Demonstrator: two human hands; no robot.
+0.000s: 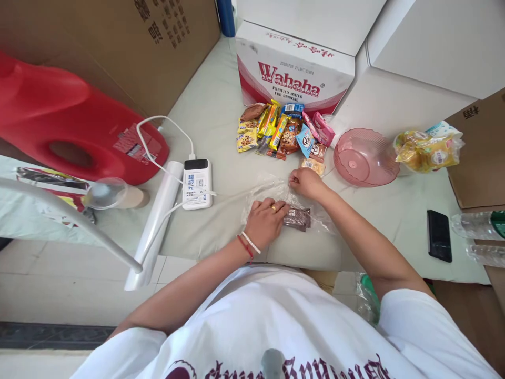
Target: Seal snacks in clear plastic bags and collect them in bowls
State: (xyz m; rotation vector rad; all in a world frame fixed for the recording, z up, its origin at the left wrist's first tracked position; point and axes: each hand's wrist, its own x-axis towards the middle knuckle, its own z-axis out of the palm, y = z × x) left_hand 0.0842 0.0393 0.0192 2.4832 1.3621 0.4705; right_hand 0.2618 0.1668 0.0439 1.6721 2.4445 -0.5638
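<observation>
A white Wahaha carton point(295, 66) stands at the far edge of the table point(213, 116). A pile of snack packets point(282, 131) lies just before it. A pink plastic bowl point(365, 157) sits to the right, with a bag of yellow snacks point(428, 150) beside it. A black phone point(439, 235) lies near the right edge. On the left are a white power bank point(197, 183) with its cable, a red container point(67, 121) and a brown cardboard box point(130, 42).

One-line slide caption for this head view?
Left hand presses a dark snack packet inside a clear plastic bag; right hand grips the bag's edge.
</observation>
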